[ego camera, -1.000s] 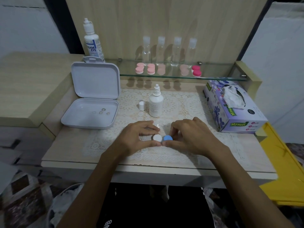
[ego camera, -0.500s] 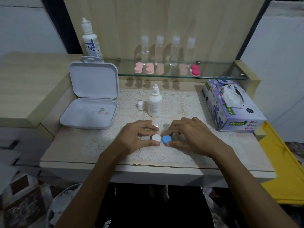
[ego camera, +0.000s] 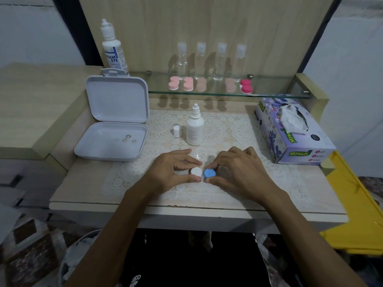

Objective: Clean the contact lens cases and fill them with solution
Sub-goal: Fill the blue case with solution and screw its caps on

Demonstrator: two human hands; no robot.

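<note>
head view: lens case [ego camera: 202, 172] pinched between both hands

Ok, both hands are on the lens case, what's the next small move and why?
Probably twist the blue cap with the right hand while the left hand steadies the white cap; both caps sit on the case, and the uncapped solution bottle waits behind.

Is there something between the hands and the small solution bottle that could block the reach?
Nothing visible. The bottle stands uncapped just behind the hands, with bare lace mat between. Its cap stands to its left, beside the path. Both hands now hold the case.
</note>
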